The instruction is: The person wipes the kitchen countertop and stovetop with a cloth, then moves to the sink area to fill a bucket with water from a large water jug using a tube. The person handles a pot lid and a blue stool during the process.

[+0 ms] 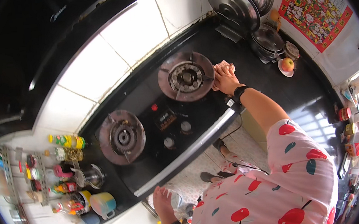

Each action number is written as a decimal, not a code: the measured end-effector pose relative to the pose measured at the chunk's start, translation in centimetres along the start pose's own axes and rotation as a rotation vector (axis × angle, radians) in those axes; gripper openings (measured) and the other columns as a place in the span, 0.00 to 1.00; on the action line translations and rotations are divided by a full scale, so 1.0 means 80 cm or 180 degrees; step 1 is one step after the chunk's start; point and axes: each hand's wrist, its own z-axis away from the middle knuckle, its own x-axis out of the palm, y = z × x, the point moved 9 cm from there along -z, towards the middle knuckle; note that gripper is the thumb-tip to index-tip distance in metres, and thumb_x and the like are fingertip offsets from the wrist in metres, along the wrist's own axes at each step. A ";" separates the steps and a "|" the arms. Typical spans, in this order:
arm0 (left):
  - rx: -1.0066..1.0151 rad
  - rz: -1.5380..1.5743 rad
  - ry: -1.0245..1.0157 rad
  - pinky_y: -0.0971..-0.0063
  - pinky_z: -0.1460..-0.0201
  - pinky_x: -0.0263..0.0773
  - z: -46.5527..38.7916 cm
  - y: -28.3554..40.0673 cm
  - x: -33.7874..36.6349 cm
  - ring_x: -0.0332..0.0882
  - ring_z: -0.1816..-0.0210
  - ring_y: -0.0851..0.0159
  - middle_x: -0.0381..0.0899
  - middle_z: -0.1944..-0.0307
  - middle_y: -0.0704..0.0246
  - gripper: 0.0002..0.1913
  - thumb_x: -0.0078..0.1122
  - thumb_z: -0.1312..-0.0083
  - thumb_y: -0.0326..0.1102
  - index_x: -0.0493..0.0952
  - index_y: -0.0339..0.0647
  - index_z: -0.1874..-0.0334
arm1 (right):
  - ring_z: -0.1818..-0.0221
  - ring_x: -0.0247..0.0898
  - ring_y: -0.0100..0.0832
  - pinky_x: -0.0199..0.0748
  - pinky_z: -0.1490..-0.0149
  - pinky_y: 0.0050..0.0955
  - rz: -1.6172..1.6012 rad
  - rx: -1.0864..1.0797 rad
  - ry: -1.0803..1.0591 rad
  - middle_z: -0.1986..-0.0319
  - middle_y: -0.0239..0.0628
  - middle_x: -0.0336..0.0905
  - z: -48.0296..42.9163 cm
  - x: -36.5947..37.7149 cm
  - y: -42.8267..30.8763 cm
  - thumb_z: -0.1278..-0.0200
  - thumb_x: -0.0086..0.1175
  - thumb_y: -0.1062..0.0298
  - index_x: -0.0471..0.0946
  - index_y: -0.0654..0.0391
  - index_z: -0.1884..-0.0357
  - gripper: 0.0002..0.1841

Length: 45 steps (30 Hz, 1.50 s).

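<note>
My right hand [226,80] lies palm down on a pinkish cloth [226,64], which shows beyond the fingertips. Hand and cloth are on the black countertop, right against the outer rim of the right gas burner [187,94]. How much cloth is bunched under the palm is hidden. Below the front edge of the counter, my left hand [163,199] hangs with its fingers apart and a little bent, holding nothing that I can see. The left gas burner [104,143] sits farther left on the same black cooktop, with two control knobs [185,126] near the front.
Bottles [66,141], a metal pot [91,176] and a plastic jug [103,203] crowd the left end. At the back right stand large metal lids [230,3], a lidded pot [267,38] and an apple [287,64] on a small dish. Jars [344,114] line the right side.
</note>
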 end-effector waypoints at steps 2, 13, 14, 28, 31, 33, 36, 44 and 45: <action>-0.0102 -0.0149 0.0125 0.64 0.45 0.72 -0.008 -0.003 0.009 0.74 0.50 0.62 0.75 0.50 0.63 0.21 0.51 0.27 0.42 0.67 0.39 0.36 | 0.28 0.48 0.46 0.43 0.28 0.60 0.0444 -0.0612 -0.0218 0.26 0.40 0.48 -0.031 0.002 0.006 0.32 0.43 0.53 0.56 0.47 0.26 0.32; -0.0030 -0.1119 -0.0027 0.59 0.34 0.61 -0.039 -0.013 0.083 0.66 0.38 0.58 0.67 0.38 0.60 0.24 0.45 0.25 0.42 0.60 0.38 0.31 | 0.27 0.48 0.44 0.42 0.25 0.50 -0.0100 -0.2435 -0.0320 0.30 0.42 0.56 -0.205 -0.021 0.010 0.35 0.50 0.60 0.58 0.49 0.27 0.33; 0.0039 -0.1667 -0.0355 0.55 0.26 0.54 -0.032 -0.016 0.088 0.60 0.30 0.55 0.61 0.29 0.58 0.27 0.41 0.23 0.45 0.55 0.37 0.27 | 0.26 0.47 0.44 0.41 0.25 0.50 -0.0071 -0.2617 -0.0354 0.31 0.42 0.56 -0.215 -0.021 0.004 0.35 0.49 0.60 0.58 0.49 0.27 0.33; -0.0045 -0.0196 0.1243 0.67 0.49 0.75 0.006 0.033 0.169 0.77 0.54 0.65 0.78 0.55 0.65 0.16 0.53 0.29 0.37 0.72 0.39 0.42 | 0.25 0.46 0.42 0.43 0.25 0.48 -0.0769 -0.3455 -0.0185 0.29 0.41 0.55 -0.291 -0.005 -0.061 0.30 0.45 0.60 0.62 0.44 0.29 0.27; -0.0002 -0.0261 0.1244 0.68 0.49 0.74 0.000 0.036 0.162 0.77 0.54 0.65 0.78 0.55 0.65 0.16 0.53 0.29 0.37 0.72 0.39 0.42 | 0.27 0.50 0.46 0.46 0.26 0.48 -0.0770 -0.3189 -0.0044 0.31 0.42 0.58 -0.268 -0.016 -0.033 0.34 0.50 0.63 0.65 0.47 0.31 0.28; 0.0043 -0.0238 0.1173 0.67 0.49 0.74 0.001 0.037 0.156 0.77 0.54 0.65 0.78 0.55 0.65 0.17 0.54 0.29 0.37 0.71 0.39 0.41 | 0.32 0.56 0.49 0.51 0.28 0.48 -0.0823 -0.3035 0.0143 0.35 0.44 0.63 -0.241 -0.030 -0.012 0.44 0.57 0.68 0.69 0.54 0.35 0.30; 0.0155 -0.0367 0.0845 0.67 0.46 0.74 -0.003 0.040 0.155 0.76 0.51 0.64 0.77 0.50 0.63 0.21 0.53 0.28 0.40 0.69 0.38 0.37 | 0.35 0.59 0.49 0.54 0.30 0.48 -0.0793 -0.2905 0.0042 0.37 0.44 0.65 -0.181 -0.040 0.012 0.48 0.57 0.67 0.71 0.58 0.39 0.30; -0.0125 -0.0257 0.0231 0.71 0.49 0.74 -0.051 0.032 0.120 0.76 0.52 0.68 0.78 0.52 0.68 0.18 0.51 0.26 0.40 0.70 0.41 0.39 | 0.42 0.63 0.43 0.67 0.40 0.43 0.0876 -0.2918 -0.0499 0.46 0.39 0.67 0.075 -0.015 -0.039 0.56 0.60 0.64 0.74 0.49 0.45 0.29; -0.0130 -0.0256 0.0153 0.72 0.48 0.74 -0.054 0.035 0.115 0.76 0.52 0.68 0.78 0.52 0.68 0.17 0.50 0.26 0.40 0.70 0.42 0.39 | 0.43 0.64 0.43 0.71 0.44 0.42 0.0586 -0.2522 -0.0504 0.48 0.38 0.67 0.089 -0.016 -0.053 0.55 0.60 0.64 0.75 0.49 0.46 0.27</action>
